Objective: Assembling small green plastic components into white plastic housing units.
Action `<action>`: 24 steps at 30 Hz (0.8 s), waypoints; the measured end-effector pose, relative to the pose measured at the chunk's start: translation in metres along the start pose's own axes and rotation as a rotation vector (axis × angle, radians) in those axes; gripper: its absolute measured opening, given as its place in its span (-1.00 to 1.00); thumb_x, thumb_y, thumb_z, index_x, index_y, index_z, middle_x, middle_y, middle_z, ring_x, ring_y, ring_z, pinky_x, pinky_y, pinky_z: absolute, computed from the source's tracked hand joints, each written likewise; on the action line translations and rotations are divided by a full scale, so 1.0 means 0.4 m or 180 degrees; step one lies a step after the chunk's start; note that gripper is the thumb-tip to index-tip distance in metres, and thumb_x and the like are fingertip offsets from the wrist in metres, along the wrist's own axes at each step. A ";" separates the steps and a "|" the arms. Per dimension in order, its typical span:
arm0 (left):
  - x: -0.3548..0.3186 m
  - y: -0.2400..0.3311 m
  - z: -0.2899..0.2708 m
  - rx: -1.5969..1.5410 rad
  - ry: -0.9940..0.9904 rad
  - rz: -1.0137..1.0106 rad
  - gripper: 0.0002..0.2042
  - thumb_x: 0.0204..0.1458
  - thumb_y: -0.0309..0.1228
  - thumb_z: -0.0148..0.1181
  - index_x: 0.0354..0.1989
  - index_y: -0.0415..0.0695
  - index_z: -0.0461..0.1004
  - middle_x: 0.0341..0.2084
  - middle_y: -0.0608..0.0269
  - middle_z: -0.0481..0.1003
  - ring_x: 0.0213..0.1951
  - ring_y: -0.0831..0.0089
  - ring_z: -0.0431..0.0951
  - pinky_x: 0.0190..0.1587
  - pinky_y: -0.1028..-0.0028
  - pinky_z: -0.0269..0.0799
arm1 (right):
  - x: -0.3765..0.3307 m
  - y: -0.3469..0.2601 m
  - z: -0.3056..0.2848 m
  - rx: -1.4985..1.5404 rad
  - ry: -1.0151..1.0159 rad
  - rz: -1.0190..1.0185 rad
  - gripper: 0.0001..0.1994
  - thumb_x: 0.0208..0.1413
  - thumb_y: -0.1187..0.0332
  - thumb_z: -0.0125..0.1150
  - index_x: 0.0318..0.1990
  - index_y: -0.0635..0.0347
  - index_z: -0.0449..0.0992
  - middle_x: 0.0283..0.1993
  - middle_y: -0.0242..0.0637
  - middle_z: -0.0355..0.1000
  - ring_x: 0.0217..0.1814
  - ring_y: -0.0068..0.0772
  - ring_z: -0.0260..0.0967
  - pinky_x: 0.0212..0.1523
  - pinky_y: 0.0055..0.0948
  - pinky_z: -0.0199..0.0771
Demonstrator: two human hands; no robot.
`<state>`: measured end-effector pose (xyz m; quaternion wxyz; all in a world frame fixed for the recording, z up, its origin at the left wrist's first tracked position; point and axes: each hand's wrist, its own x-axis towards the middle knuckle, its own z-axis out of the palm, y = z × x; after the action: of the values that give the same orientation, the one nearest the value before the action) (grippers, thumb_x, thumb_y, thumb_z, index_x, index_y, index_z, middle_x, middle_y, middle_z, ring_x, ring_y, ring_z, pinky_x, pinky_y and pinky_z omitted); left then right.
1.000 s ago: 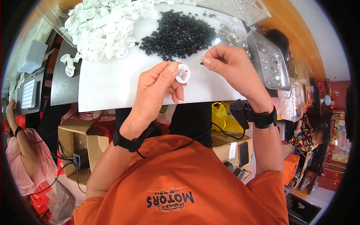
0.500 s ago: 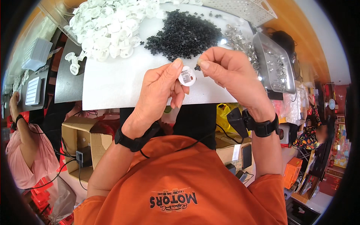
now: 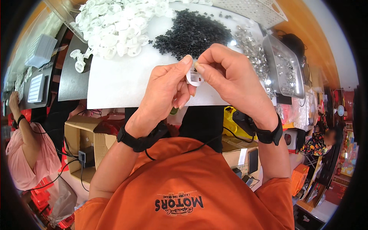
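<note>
My left hand (image 3: 165, 86) pinches a round white plastic part (image 3: 194, 79) by its edge between thumb and fingers. A rectangular opening and a small reddish spot show on the part's face. My right hand (image 3: 230, 74) is closed at the thumb and index finger, right against the upper edge of the white part. The small black plastic piece in that pinch is almost wholly hidden by the fingertips. Beyond my hands lie a heap of small black pieces (image 3: 191, 34) and, to its left, a large pile of white plastic parts (image 3: 115, 28).
A white sheet (image 3: 119, 82) covers the tabletop. Small shiny metal pieces (image 3: 251, 48) lie at the right, beside a clear tray (image 3: 283, 67) holding more. A perforated white basket (image 3: 253, 9) stands at the back. Another person's arm (image 3: 27, 136) reaches in at the far left.
My right hand has moved left, bringing the black piece from beside the white part up against it. My left hand stays nearly in place, with the white part now tilted.
</note>
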<state>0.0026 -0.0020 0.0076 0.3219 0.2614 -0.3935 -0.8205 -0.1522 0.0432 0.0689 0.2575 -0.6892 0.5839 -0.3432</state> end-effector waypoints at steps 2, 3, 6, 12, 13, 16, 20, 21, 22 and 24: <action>0.001 0.000 0.000 0.0005 0.0013 0.0015 -0.54 0.20 -0.09 -0.06 -0.58 -0.22 0.43 -0.75 0.27 0.38 -0.84 0.64 0.22 -0.81 0.65 0.00 | 0.002 0.000 0.003 -0.0098 0.0040 -0.0102 -0.86 0.05 0.42 0.11 -0.45 0.31 0.40 -0.51 -0.14 0.33 -0.53 -0.17 0.28 -0.51 -0.33 0.25; 0.001 -0.001 0.000 0.0024 0.0035 0.0006 -0.54 0.20 -0.09 -0.06 -0.58 -0.23 0.43 -0.75 0.27 0.38 -0.85 0.65 0.21 -0.81 0.65 -0.01 | 0.001 0.002 0.006 -0.0212 0.0115 -0.0240 -0.87 0.04 0.42 0.11 -0.46 0.30 0.39 -0.51 -0.15 0.32 -0.52 -0.15 0.29 -0.50 -0.31 0.26; 0.000 -0.002 -0.002 0.0021 0.0044 0.0023 -0.54 0.20 -0.08 -0.06 -0.58 -0.23 0.44 -0.76 0.26 0.38 -0.84 0.65 0.19 -0.81 0.64 -0.02 | -0.002 0.004 0.016 -0.0438 0.0261 -0.0532 -0.89 0.03 0.45 0.12 -0.46 0.27 0.38 -0.50 -0.18 0.30 -0.49 -0.12 0.30 -0.50 -0.29 0.28; -0.001 -0.001 0.002 -0.0017 0.0065 0.0032 -0.53 0.20 -0.08 -0.06 -0.57 -0.23 0.44 -0.77 0.25 0.37 -0.83 0.65 0.16 -0.78 0.63 -0.04 | -0.010 0.017 0.034 -0.0867 0.0504 -0.1023 -0.94 -0.02 0.53 0.12 -0.43 0.22 0.36 -0.47 -0.24 0.27 -0.49 -0.13 0.30 -0.50 -0.30 0.31; -0.001 -0.002 0.002 -0.0022 0.0069 0.0038 -0.53 0.20 -0.08 -0.07 -0.57 -0.24 0.44 -0.77 0.24 0.36 -0.82 0.66 0.16 -0.78 0.62 -0.04 | -0.012 0.020 0.038 -0.0955 0.0586 -0.1128 -0.93 -0.02 0.55 0.12 -0.42 0.22 0.35 -0.47 -0.24 0.26 -0.49 -0.14 0.30 -0.50 -0.31 0.31; -0.003 0.002 0.005 -0.0022 0.0117 0.0011 -0.53 0.20 -0.09 -0.07 -0.58 -0.24 0.43 -0.78 0.25 0.35 -0.82 0.66 0.15 -0.77 0.62 -0.05 | -0.008 0.039 0.049 -0.0756 0.0655 -0.1308 -0.92 -0.02 0.54 0.13 -0.40 0.22 0.35 -0.47 -0.25 0.24 -0.52 -0.19 0.27 -0.50 -0.41 0.31; -0.002 -0.006 -0.003 0.0093 0.0063 0.0069 -0.57 0.23 -0.12 -0.13 -0.51 -0.20 0.44 -0.75 0.28 0.36 -0.84 0.69 0.09 -0.79 0.66 -0.11 | -0.011 0.042 0.043 -0.0123 0.0470 -0.0724 -0.90 0.02 0.51 0.16 -0.37 0.23 0.35 -0.48 -0.33 0.26 -0.53 -0.42 0.26 -0.48 -0.54 0.28; -0.003 -0.005 -0.006 0.0125 -0.0011 0.0052 -0.57 0.23 -0.12 -0.14 -0.51 -0.20 0.44 -0.75 0.29 0.35 -0.83 0.70 0.09 -0.78 0.66 -0.11 | -0.012 0.043 0.044 0.0545 0.0313 -0.0274 -0.90 0.04 0.48 0.17 -0.36 0.23 0.35 -0.47 -0.38 0.28 -0.51 -0.53 0.24 -0.47 -0.57 0.26; -0.003 -0.005 -0.007 0.0156 -0.0086 0.0035 -0.57 0.24 -0.12 -0.14 -0.51 -0.20 0.44 -0.75 0.29 0.35 -0.82 0.71 0.08 -0.78 0.67 -0.10 | -0.014 0.044 0.045 0.1210 0.0153 0.0182 -0.88 0.06 0.45 0.18 -0.36 0.24 0.35 -0.47 -0.43 0.30 -0.49 -0.65 0.21 -0.46 -0.61 0.24; -0.002 -0.010 -0.009 0.0142 -0.0142 0.0080 -0.57 0.24 -0.12 -0.14 -0.51 -0.21 0.44 -0.75 0.30 0.35 -0.81 0.71 0.08 -0.77 0.67 -0.10 | -0.007 0.051 0.034 0.1346 -0.0078 0.0247 -0.87 0.08 0.42 0.18 -0.35 0.24 0.36 -0.47 -0.47 0.29 -0.46 -0.70 0.19 -0.45 -0.61 0.25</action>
<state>0.0044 -0.0011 0.0027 0.3175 0.2452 -0.4219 -0.8131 -0.1549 0.0417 0.0444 0.4164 -0.6010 0.5218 -0.4395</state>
